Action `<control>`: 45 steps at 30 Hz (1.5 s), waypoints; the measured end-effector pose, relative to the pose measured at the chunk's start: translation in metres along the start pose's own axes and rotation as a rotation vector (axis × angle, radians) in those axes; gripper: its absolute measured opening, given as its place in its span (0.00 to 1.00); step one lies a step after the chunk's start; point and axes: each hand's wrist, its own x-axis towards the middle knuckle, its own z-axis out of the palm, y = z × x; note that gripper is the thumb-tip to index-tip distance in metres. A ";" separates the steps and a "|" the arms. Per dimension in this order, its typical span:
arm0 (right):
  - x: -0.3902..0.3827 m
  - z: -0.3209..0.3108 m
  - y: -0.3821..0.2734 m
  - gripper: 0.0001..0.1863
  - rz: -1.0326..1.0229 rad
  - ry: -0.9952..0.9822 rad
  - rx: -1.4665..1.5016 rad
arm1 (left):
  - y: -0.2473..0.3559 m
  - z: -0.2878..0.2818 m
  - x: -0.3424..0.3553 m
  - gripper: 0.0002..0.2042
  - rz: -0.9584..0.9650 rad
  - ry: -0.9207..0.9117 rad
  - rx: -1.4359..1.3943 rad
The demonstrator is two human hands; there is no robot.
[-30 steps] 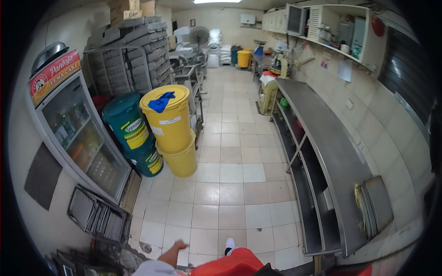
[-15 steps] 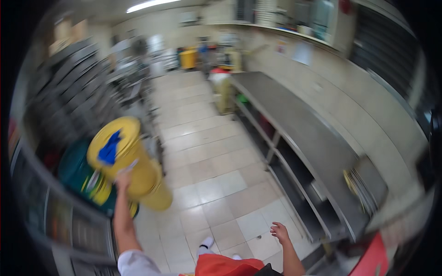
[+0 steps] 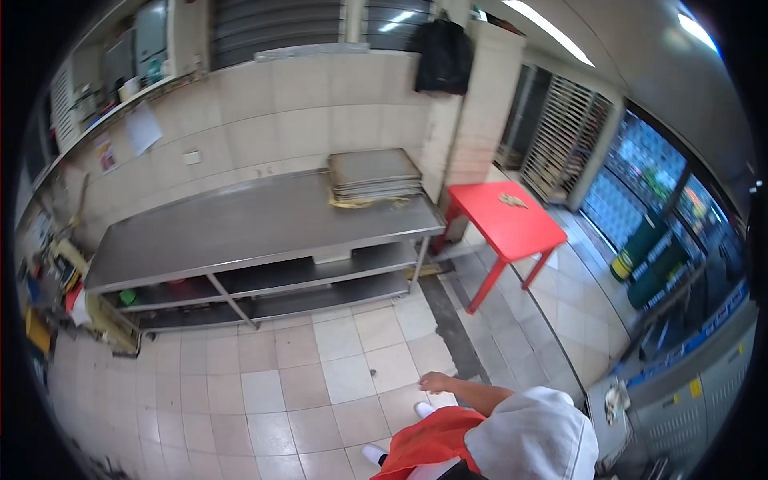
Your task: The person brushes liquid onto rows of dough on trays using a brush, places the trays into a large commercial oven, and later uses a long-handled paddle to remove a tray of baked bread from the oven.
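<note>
My right hand (image 3: 436, 382) hangs over the tiled floor in front of my red apron (image 3: 432, 438). Its fingers are loosely bent and a little apart, and I see nothing held in them. The bare forearm comes out of a white sleeve (image 3: 532, 436). No part of my left hand shows. A long steel table (image 3: 232, 220) stands beyond, with a stack of flat metal trays (image 3: 374, 174) on its right end. To the right of it is a red plastic table (image 3: 500, 214) bearing a crumpled beige cloth (image 3: 513, 201).
Tiled floor (image 3: 332, 376) spreads between me and the steel table. A tall tray rack (image 3: 560, 136) stands at the back right, near glass doors. Two dark green bins (image 3: 640, 244) are farther right. A grey metal cabinet (image 3: 692, 404) sits at my near right. A black garment (image 3: 442, 58) hangs on the wall.
My view has swung right, away from the yellow bin that my left hand was at. That hand has left the picture. My right hand stays empty, now nearer my apron.
</note>
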 end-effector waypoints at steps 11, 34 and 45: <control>-0.010 -0.025 -0.098 0.31 0.133 0.018 1.297 | 0.290 0.138 -0.252 0.14 0.141 -1.428 -0.684; -0.087 -0.126 0.078 0.20 -0.137 0.450 0.548 | 0.443 0.217 -0.468 0.19 -0.640 -1.995 -0.779; -0.040 -0.039 -0.123 0.31 0.038 0.087 0.528 | 0.342 0.161 -0.274 0.29 -0.985 -1.538 -0.919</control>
